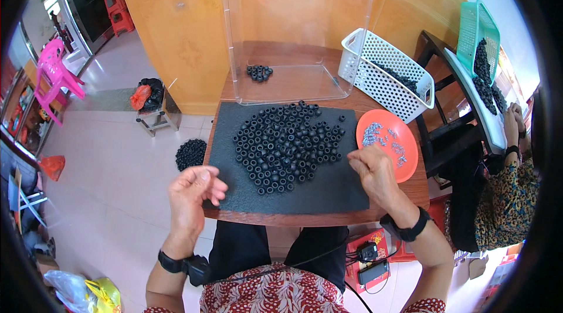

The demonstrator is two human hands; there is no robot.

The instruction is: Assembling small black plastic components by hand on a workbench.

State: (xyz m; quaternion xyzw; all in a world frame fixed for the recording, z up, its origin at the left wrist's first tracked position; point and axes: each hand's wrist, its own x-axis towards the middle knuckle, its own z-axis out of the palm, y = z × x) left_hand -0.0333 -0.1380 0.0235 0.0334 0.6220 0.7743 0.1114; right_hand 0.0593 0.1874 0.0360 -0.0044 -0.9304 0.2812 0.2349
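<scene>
A large heap of small black ring-shaped parts point(281, 149) lies on a dark grey mat point(334, 196) on the wooden table. Just off the mat's left edge, my left hand point(190, 193) hovers with its fingers loosely curled and apart, and nothing shows in it. My right hand point(373, 173) is at the near-left rim of an orange plate point(407, 131), thumb and fingers pinched together. Whatever may be between those fingertips is too small or hidden to tell. Several tiny silvery pieces point(373, 135) lie scattered on the plate.
A clear plastic bin point(299, 99) on its side holds a few black parts at the back. Beside it stands a white perforated basket point(381, 81) with dark parts inside. Another person's hands point(514, 122) work at a side table at right. More black parts point(191, 155) lie on the floor.
</scene>
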